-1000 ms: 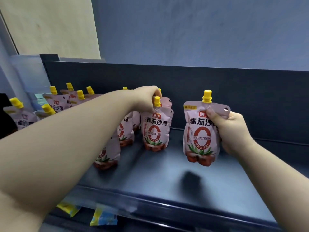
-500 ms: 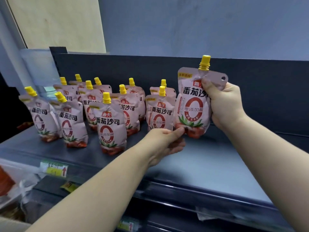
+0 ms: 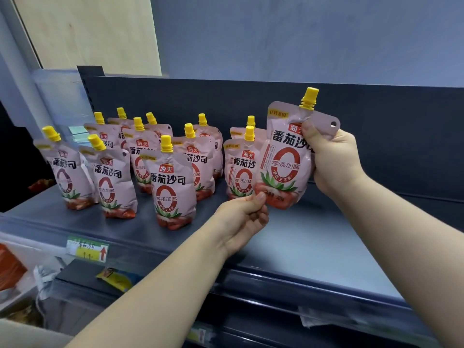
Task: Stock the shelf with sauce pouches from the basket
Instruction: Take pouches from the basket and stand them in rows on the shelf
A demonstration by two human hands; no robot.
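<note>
Closest to the camera, two bare forearms reach in from the bottom edge toward a dark shelf (image 3: 313,249). On its front rail, to the left, hangs a green and yellow price label (image 3: 88,250) with a red arrow.

The left hand (image 3: 242,222) comes up from below with its fingers curled. Its thumb (image 3: 260,197) and forefinger pinch the lower left corner of a pink sauce pouch (image 3: 282,162), and the other fingers are folded under the palm, holding nothing.

The pouch is held between both hands over the right half of the shelf. It tilts a little, so its yellow cap (image 3: 309,97) leans right, and its base looks to be just off the shelf surface. The right hand (image 3: 335,163) grips the upper right edge below the hang tab – thumb pressed flat on the printed front, fingers wrapped behind and out of sight.

Beyond the hands, the standing pouches (image 3: 173,187) sit upright in loose rows across the left and middle of the shelf. The nearest of them stands alone in front, and one pair stands just left of the held pouch – partly covered by it.

Behind them rises the dark back panel (image 3: 226,96), and above that a pale blue wall (image 3: 301,33).
</note>
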